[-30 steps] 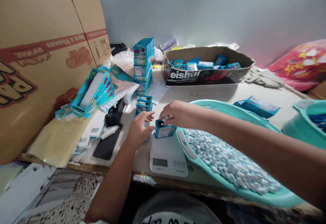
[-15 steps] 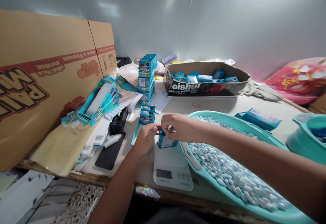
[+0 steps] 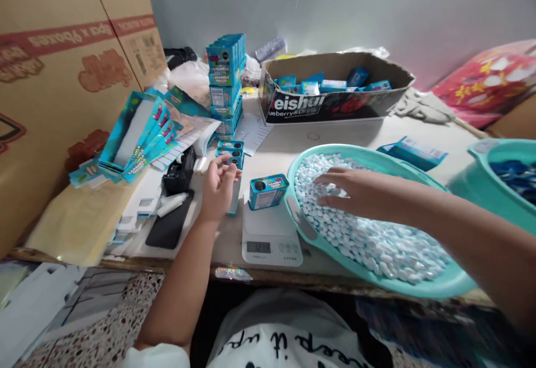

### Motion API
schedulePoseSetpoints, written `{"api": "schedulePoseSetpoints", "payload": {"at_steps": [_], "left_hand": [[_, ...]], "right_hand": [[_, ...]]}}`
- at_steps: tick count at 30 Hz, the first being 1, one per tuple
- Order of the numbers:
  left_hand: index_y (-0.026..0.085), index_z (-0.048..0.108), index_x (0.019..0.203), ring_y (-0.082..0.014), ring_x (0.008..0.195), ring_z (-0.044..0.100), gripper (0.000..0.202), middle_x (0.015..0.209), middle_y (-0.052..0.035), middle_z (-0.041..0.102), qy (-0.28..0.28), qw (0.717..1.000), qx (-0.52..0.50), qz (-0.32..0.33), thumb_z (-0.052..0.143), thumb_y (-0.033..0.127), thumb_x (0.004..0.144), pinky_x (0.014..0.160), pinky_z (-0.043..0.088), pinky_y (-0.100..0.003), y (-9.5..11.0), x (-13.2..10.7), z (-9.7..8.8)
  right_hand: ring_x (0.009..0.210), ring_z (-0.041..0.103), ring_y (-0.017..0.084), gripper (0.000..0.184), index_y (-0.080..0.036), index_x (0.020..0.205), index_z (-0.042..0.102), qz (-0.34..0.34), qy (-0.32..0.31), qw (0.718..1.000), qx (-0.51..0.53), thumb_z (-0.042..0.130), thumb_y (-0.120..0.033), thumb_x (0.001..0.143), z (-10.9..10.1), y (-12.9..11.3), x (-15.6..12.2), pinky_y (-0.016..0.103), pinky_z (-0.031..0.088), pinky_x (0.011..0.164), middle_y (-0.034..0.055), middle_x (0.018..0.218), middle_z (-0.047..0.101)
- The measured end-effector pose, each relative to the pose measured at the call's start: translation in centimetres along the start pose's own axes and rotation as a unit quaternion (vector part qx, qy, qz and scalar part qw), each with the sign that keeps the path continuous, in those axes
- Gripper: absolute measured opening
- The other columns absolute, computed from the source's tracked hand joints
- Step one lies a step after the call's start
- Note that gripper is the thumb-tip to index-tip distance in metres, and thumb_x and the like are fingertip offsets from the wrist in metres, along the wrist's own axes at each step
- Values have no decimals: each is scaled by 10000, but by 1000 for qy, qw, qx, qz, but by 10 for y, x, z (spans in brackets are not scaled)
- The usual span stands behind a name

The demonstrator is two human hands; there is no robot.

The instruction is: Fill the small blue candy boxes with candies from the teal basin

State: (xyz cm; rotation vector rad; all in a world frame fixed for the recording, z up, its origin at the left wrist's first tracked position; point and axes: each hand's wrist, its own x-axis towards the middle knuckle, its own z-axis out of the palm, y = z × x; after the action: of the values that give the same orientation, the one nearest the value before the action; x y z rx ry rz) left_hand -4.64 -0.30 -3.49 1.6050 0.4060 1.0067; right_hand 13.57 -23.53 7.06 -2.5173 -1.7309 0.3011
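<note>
My right hand point(image 3: 345, 189) is over the wrapped white and pale blue candies point(image 3: 383, 248), fingers apart and fingertips at the pile. These candies fill a wide turquoise tub point(image 3: 352, 273). On the white digital scale point(image 3: 270, 225) stands a small blue candy box point(image 3: 268, 194) with a dark round spot on top; neither hand touches it. Left of the scale, my left hand point(image 3: 218, 192) is raised with loosely bent, parted fingers and nothing visible in it. Just behind it are small blue boxes point(image 3: 230, 149), partly hidden by the fingers.
A tall stack of blue boxes point(image 3: 226, 83) stands behind. An open carton point(image 3: 335, 108) holds more boxes. Flattened blue packaging point(image 3: 138, 136), a black tape dispenser point(image 3: 180, 172) and a large cardboard box point(image 3: 84, 61) are left. A second turquoise tub point(image 3: 502, 189) is right.
Both hands have let go of the blue box, which stays on the scale. My right hand has moved right to the candies, my left hand slightly left. The view has tilted down.
</note>
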Motion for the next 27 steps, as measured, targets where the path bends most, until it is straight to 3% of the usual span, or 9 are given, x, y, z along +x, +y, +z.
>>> {"api": "schedulePoseSetpoints", "payload": {"at_steps": [6,11,14,18,22,27], "left_hand": [[152,639,1175,-228,896,718,485,945,-94,722,-43,996,82,5,606,580,949,802,589,-334,-1,-2,-3],[143,672,1203,-235,930,713,487,1024,-113,732,-29,995,94,-3,626,552,942,817,581,-334,-3,-3,-4],[136,659,1236,-227,912,713,540,1084,-125,731,7,997,70,-2,635,580,929,802,579,-326,-3,-2,-2],[132,710,1141,-209,853,712,534,1016,-107,746,-10,1000,3,-29,673,604,894,779,575,-299,5,-2,-1],[129,758,1013,-208,786,706,553,885,-96,748,-45,996,-48,-59,682,655,863,716,562,-281,9,-1,-1],[144,759,1014,-250,892,719,697,983,-121,752,-80,986,-113,-98,666,798,789,730,575,-296,3,2,3]], "right_hand": [[870,707,376,257,-230,987,772,-12,33,999,24,587,-322,833,22,14,-6,505,543,788,131,1014,744],[793,707,353,118,-234,831,768,-22,31,999,0,663,-249,780,8,20,4,495,533,773,85,863,742],[819,713,325,165,-204,902,785,-19,30,999,-37,628,-217,851,-17,-2,14,440,520,755,109,955,768],[887,704,264,209,-165,1034,786,-83,40,995,-36,616,-200,918,-37,-50,39,369,503,809,114,1051,768],[897,702,212,190,-168,1045,788,-155,37,987,-26,663,-176,903,-25,-85,72,291,484,782,84,1018,772],[875,701,201,175,-181,1008,794,-209,23,978,-14,688,-150,872,-1,-89,87,281,491,756,73,981,768]]}}
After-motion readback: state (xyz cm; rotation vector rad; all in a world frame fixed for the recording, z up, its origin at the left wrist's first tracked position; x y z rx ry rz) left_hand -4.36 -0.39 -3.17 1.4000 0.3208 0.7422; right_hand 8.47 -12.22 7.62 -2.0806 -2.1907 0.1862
